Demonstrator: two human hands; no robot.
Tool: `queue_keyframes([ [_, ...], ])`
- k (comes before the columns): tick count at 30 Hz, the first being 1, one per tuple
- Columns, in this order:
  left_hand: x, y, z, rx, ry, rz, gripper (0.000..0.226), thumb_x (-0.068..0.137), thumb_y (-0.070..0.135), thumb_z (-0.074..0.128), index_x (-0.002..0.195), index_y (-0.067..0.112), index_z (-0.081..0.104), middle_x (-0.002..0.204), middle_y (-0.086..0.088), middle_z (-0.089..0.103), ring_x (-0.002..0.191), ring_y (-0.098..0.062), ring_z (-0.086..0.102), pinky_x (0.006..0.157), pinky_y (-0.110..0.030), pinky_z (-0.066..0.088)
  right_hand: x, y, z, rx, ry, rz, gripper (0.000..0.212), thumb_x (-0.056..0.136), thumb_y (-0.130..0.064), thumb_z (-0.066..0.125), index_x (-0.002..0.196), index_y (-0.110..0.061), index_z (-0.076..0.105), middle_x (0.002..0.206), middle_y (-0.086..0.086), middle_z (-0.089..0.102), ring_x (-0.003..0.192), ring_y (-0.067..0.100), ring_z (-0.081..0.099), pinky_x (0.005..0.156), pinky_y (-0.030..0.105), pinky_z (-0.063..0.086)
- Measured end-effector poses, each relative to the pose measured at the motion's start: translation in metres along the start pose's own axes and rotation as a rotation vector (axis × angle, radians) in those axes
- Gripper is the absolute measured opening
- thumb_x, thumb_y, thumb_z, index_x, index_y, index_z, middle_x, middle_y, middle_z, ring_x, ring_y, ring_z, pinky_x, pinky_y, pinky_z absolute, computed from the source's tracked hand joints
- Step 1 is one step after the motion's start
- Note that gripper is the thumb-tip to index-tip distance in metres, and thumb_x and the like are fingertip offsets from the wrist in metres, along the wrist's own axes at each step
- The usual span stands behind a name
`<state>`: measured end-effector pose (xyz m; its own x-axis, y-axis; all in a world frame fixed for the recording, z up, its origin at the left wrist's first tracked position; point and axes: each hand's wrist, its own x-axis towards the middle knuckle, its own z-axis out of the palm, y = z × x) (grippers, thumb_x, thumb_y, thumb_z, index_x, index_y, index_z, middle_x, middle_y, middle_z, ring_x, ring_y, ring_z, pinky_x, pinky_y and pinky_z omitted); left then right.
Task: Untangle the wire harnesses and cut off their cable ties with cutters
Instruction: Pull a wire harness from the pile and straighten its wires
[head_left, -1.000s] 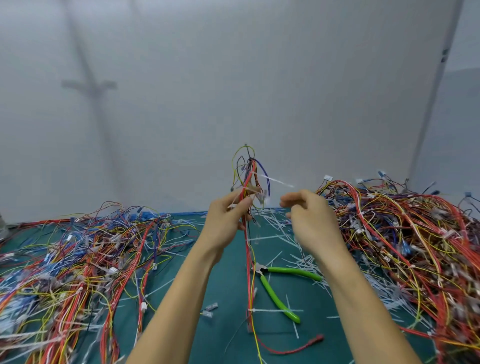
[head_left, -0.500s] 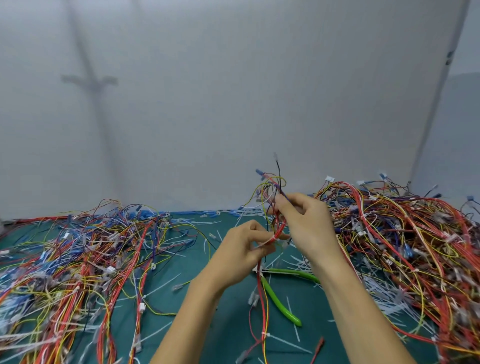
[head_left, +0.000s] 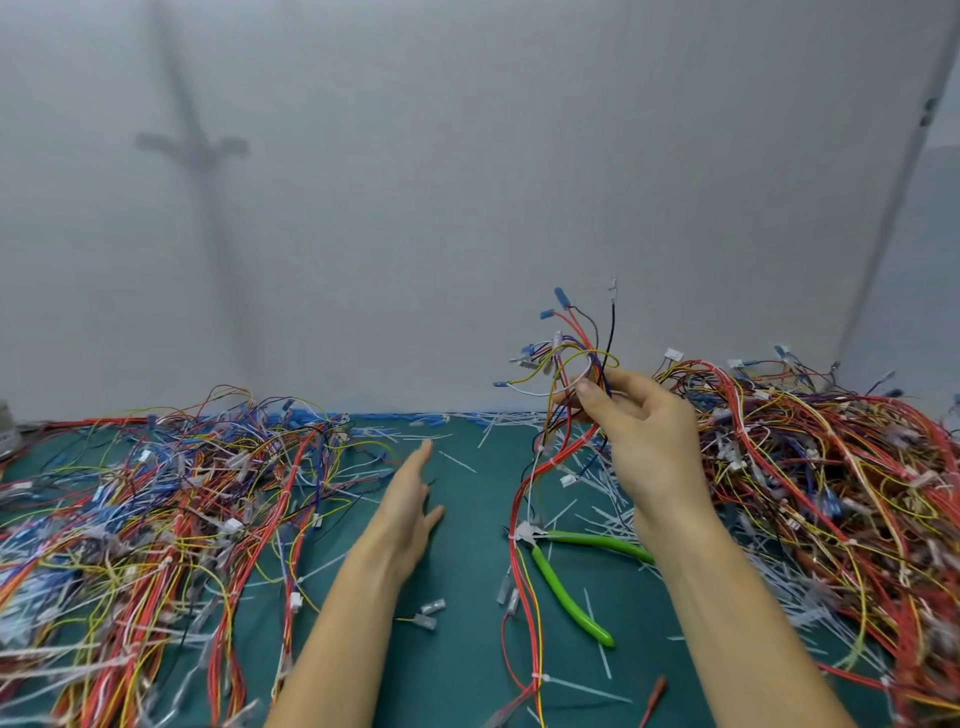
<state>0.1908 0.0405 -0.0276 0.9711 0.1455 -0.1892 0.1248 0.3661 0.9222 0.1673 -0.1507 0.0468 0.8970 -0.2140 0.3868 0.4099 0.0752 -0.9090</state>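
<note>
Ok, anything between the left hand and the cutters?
Only the harness held in the right hand: its red wires trail down across the head of the cutters, on the side facing the left hand. The green handles lie beyond them.

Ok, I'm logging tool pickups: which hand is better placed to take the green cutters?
Probably the left hand: open and free above the mat, cutters lying just to its right. The right hand is occupied, holding the harness up.

left hand (head_left: 410, 499) released the harness (head_left: 566, 395).
</note>
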Motion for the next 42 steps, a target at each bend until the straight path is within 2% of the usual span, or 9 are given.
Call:
queue_keyframes([
  [4, 0.011, 0.006, -0.034, -0.065, 0.344, 0.115, 0.047, 0.105, 0.026, 0.038, 0.150, 0.014, 0.030, 0.141, -0.009, 0.045, 0.135, -0.025, 0.038, 0.111, -0.044, 0.033, 0.000, 0.000, -0.001, 0.019, -0.010, -0.001, 0.013, 0.092, -0.010, 0.066, 0.087, -0.022, 0.069, 0.078, -0.013, 0.076, 0.076, 0.000, 0.071, 0.065, 0.006, 0.050],
  [10, 0.027, 0.018, -0.103, -0.009, 0.493, 0.224, 0.050, 0.104, 0.031, 0.038, 0.151, 0.014, 0.032, 0.156, -0.015, 0.032, 0.142, -0.030, 0.033, 0.115, -0.040, 0.029, -0.002, -0.002, 0.000, 0.035, -0.024, -0.011, 0.016, 0.092, -0.008, 0.065, 0.085, -0.022, 0.068, 0.074, -0.013, 0.075, 0.073, -0.002, 0.071, 0.063, 0.005, 0.048],
  [17, 0.027, 0.009, -0.110, 0.728, 0.601, 0.327, 0.039, 0.100, 0.036, 0.047, 0.120, 0.007, 0.063, 0.126, -0.016, 0.062, 0.114, -0.031, 0.055, 0.097, -0.040, 0.037, -0.002, -0.001, 0.000, 0.033, -0.047, -0.020, 0.014, 0.090, -0.010, 0.068, 0.087, -0.024, 0.069, 0.076, -0.015, 0.075, 0.075, -0.002, 0.071, 0.064, 0.005, 0.048],
  [26, 0.003, 0.009, -0.012, 1.025, 0.260, 0.619, 0.026, 0.091, 0.006, 0.052, 0.113, 0.009, 0.064, 0.106, -0.007, 0.073, 0.104, -0.027, 0.065, 0.094, -0.036, 0.046, -0.006, 0.001, 0.008, 0.005, -0.103, -0.052, 0.016, 0.088, -0.011, 0.071, 0.086, -0.027, 0.072, 0.079, -0.016, 0.075, 0.077, -0.003, 0.069, 0.067, 0.008, 0.050],
  [33, -0.037, 0.060, 0.075, 0.412, -0.016, 0.706, 0.022, 0.089, 0.007, 0.047, 0.090, 0.014, 0.068, 0.084, -0.002, 0.075, 0.079, -0.011, 0.071, 0.072, -0.023, 0.053, -0.006, 0.000, 0.009, 0.022, -0.129, -0.054, 0.017, 0.086, -0.006, 0.071, 0.087, -0.022, 0.075, 0.081, -0.010, 0.076, 0.079, -0.001, 0.069, 0.070, 0.011, 0.051],
  [35, -0.045, 0.070, 0.079, 0.346, -0.098, 0.657, 0.035, 0.079, -0.005, 0.042, 0.089, 0.016, 0.068, 0.088, -0.003, 0.077, 0.084, -0.012, 0.072, 0.070, -0.018, 0.048, -0.005, -0.001, 0.005, 0.011, -0.130, -0.053, 0.015, 0.086, -0.008, 0.072, 0.085, -0.022, 0.074, 0.077, -0.012, 0.075, 0.075, -0.002, 0.068, 0.068, 0.009, 0.050],
  [37, -0.046, 0.076, 0.073, 0.261, -0.242, 0.513, 0.042, 0.075, -0.005, 0.036, 0.092, 0.014, 0.070, 0.093, -0.007, 0.077, 0.093, -0.018, 0.072, 0.084, -0.031, 0.048, -0.004, 0.000, 0.002, 0.000, -0.135, -0.045, 0.015, 0.086, -0.008, 0.071, 0.086, -0.022, 0.074, 0.076, -0.012, 0.075, 0.073, -0.003, 0.067, 0.067, 0.009, 0.049],
  [40, -0.044, 0.078, 0.061, 0.064, -0.442, 0.300, 0.043, 0.084, 0.015, 0.032, 0.093, 0.007, 0.074, 0.102, -0.018, 0.074, 0.103, -0.029, 0.070, 0.100, -0.042, 0.045, -0.001, 0.001, -0.003, -0.018, -0.154, -0.021, 0.016, 0.087, -0.005, 0.070, 0.089, -0.020, 0.075, 0.075, -0.012, 0.075, 0.072, -0.003, 0.067, 0.066, 0.008, 0.049],
  [42, -0.042, 0.078, 0.056, 0.055, -0.402, 0.251, 0.046, 0.092, 0.031, 0.038, 0.090, 0.006, 0.076, 0.102, -0.020, 0.074, 0.101, -0.030, 0.070, 0.098, -0.041, 0.048, -0.001, 0.002, -0.003, -0.066, -0.193, -0.011, 0.017, 0.087, -0.007, 0.071, 0.091, -0.022, 0.076, 0.078, -0.011, 0.076, 0.074, -0.003, 0.068, 0.068, 0.010, 0.050],
])
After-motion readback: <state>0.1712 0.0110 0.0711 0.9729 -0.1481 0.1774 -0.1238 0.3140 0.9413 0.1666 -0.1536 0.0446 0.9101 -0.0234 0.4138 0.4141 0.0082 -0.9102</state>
